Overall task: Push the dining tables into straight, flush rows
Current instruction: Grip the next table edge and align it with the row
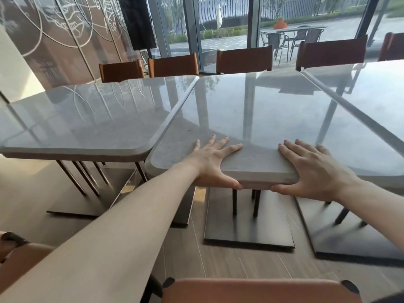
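Observation:
Three grey stone-topped dining tables stand side by side. My hands hold the near edge of the middle table (251, 110). My left hand (215, 159) lies with its fingers flat on the top and its thumb hooked under the edge. My right hand (314, 169) grips the same edge in the same way, further right. The middle table's near edge sticks out closer to me than that of the left table (87, 119), and the narrow seam between them runs at a slant. The right table (371, 99) lies against the middle table's right side.
Brown-orange chairs (244, 60) line the far side of the tables before a glass wall. Another chair back (251, 290) is right below me. Black base plates (249, 226) sit on the wooden floor under each table. A patterned wall panel (54, 40) runs along the left.

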`<state>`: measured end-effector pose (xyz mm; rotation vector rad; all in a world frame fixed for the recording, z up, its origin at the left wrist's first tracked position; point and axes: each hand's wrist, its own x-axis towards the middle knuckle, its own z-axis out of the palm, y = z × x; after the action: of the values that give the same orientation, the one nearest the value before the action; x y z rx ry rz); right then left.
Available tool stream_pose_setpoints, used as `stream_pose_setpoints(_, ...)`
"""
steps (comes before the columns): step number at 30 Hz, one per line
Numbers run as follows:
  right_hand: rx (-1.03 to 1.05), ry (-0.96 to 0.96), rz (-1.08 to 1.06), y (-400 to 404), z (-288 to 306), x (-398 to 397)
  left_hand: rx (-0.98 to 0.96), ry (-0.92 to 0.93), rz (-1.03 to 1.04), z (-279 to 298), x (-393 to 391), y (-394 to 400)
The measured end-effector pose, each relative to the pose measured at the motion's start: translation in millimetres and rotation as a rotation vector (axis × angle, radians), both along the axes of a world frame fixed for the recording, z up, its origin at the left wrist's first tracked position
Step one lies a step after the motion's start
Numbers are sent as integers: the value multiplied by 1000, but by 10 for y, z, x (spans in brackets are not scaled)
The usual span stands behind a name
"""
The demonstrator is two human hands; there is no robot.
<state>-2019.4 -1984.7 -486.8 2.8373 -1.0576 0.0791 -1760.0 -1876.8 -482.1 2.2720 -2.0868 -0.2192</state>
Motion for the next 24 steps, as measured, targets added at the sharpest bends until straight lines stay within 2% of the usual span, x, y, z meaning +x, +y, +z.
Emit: stream_pose_setpoints(24,115,-12,21,-87,62,-19,32,17,-28,-3,27,-36)
